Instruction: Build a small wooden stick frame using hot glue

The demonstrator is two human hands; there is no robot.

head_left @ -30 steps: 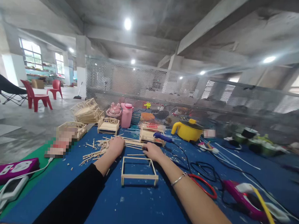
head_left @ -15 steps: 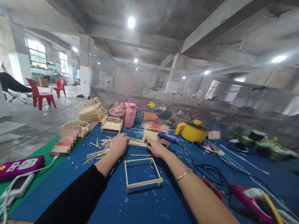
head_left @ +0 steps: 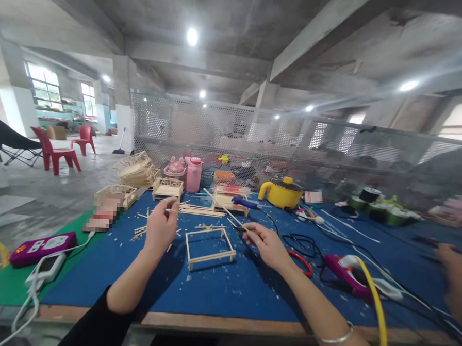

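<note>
A blue table (head_left: 247,298) held a yellow pot (head_left: 286,195) toward its far side and, closer in, a wooden frame (head_left: 211,257) standing between a person's bare hands. The left hand (head_left: 161,226) curled inward, whether gripping anything impossible to tell; the right hand (head_left: 268,244) pinched a thin stick (head_left: 234,217) near the frame.

The bench (head_left: 224,296) is blue with pale flecks, its left strip (head_left: 4,287) green. The near frame (head_left: 210,257) and the sticks (head_left: 201,210) beyond are pale straw. Near left, a black sleeve (head_left: 95,323); near right, a silvery bracelet (head_left: 336,340). Farther off, a yellow pot (head_left: 284,196) with dark lid (head_left: 287,184), a pink flask (head_left: 193,176); far left, red chairs (head_left: 61,153); across the far side, a grey screen (head_left: 195,124) dotted with holes.
</note>
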